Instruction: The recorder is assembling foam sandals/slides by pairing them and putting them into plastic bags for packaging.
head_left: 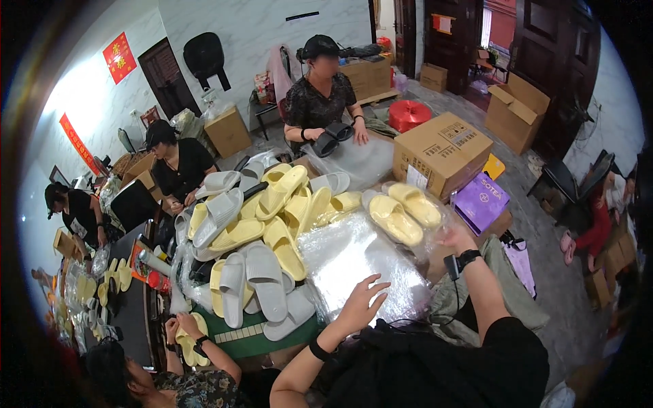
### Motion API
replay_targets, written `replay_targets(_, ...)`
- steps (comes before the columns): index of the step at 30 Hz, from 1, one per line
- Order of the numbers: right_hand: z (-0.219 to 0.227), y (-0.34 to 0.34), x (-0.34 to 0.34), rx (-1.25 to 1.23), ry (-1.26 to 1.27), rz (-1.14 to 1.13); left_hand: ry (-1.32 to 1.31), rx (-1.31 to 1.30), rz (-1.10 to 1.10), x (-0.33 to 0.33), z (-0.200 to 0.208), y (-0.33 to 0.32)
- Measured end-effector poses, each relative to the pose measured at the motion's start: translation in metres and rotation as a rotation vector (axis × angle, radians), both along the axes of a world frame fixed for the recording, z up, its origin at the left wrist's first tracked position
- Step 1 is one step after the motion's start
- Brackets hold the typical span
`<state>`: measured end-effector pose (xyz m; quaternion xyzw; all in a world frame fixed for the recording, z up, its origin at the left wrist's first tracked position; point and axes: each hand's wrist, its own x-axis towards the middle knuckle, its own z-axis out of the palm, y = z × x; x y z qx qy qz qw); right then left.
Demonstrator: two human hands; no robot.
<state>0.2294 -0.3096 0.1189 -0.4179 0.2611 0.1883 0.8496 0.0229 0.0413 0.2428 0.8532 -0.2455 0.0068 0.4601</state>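
Observation:
My left hand [362,307] hovers low over a stack of clear plastic bags [347,262], fingers spread and holding nothing. Off to the right, my right hand [459,239] has its fingers on the near edge of a clear bag with a pair of yellow slippers [396,223] inside. That bagged pair lies beyond the stack, beside a cardboard box. Left of the stack rises a heap of loose slippers, yellow ones [282,238] mixed with grey ones [266,280]. Glare on the plastic hides some of the bag edges.
Across the table a person [326,102] holds black slippers [332,140]. Another person [178,160] sits at the far left, and a nearer one handles a yellow slipper [192,338]. A closed cardboard box [442,151] and purple bag [481,204] bound the right side.

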Motion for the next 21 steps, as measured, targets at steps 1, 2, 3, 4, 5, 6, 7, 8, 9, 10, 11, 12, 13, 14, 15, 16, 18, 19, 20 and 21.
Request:
replay_targets(1, -0.010, 0.003, -0.002, 0.028, 0.006, -0.085, -0.010, 0.007, 0.010, 0.002, 0.001, 0.001)
replay_targets(2, -0.019, 0.005, -0.003, 0.057, 0.010, -0.173, -0.013, 0.006, 0.009, 0.005, 0.001, 0.000)
replay_targets(3, -0.024, 0.008, -0.005, 0.089, 0.011, -0.258, -0.019, 0.000, 0.017, 0.005, 0.000, 0.000)
replay_targets(4, -0.029, 0.011, -0.008, 0.121, 0.013, -0.346, -0.024, -0.007, 0.024, 0.005, -0.001, -0.001)
replay_targets(5, -0.032, 0.013, -0.011, 0.152, 0.021, -0.433, -0.023, -0.005, 0.023, 0.006, -0.001, -0.001)
replay_targets(6, -0.035, 0.014, -0.014, 0.154, 0.022, -0.436, -0.029, -0.011, 0.024, 0.008, 0.000, -0.002)
replay_targets(7, -0.037, 0.014, -0.016, 0.202, -0.111, -0.388, -0.035, -0.017, 0.024, 0.009, 0.000, -0.002)
replay_targets(8, -0.039, 0.016, -0.020, 0.249, -0.242, -0.339, -0.032, -0.014, 0.020, 0.011, 0.000, -0.002)
replay_targets(9, -0.042, 0.019, -0.027, 0.251, -0.240, -0.344, -0.036, -0.015, 0.034, 0.013, 0.000, -0.002)
replay_targets(10, -0.045, 0.022, -0.035, 0.012, -0.218, -0.251, -0.041, -0.015, 0.046, 0.014, 0.001, -0.002)
replay_targets(11, -0.046, 0.026, -0.042, -0.226, -0.194, -0.157, -0.046, -0.015, 0.054, 0.016, 0.003, -0.001)
replay_targets(12, -0.043, 0.030, -0.046, -0.223, -0.192, -0.165, -0.045, -0.012, 0.047, 0.018, 0.003, 0.000)
replay_targets(13, -0.040, 0.035, -0.052, -0.566, -0.133, -0.217, -0.029, -0.010, 0.047, 0.020, 0.002, 0.001)
replay_targets(14, -0.032, 0.044, -0.059, -0.907, -0.067, -0.262, -0.011, -0.007, 0.050, 0.021, 0.002, 0.002)
replay_targets(15, -0.023, 0.054, -0.067, -1.247, 0.005, -0.303, -0.025, -0.001, 0.060, 0.021, 0.002, 0.001)
replay_targets(16, -0.006, 0.069, -0.075, -1.245, 0.011, -0.306, -0.023, 0.002, 0.054, 0.023, -0.001, 0.000)
replay_targets(18, 0.029, 0.105, -0.089, -1.302, -0.482, -0.445, 0.086, -0.052, -0.034, 0.026, -0.010, -0.005)
replay_targets(19, 0.030, 0.113, -0.089, -1.254, -0.628, -0.393, 0.100, -0.070, -0.120, 0.029, -0.015, -0.011)
replay_targets(20, 0.029, 0.121, -0.090, -1.203, -0.768, -0.341, 0.176, -0.055, -0.184, 0.031, -0.015, -0.018)
replay_targets(21, 0.041, 0.140, -0.093, -1.173, -0.902, -0.279, 0.223, -0.018, -0.203, 0.031, -0.015, -0.023)
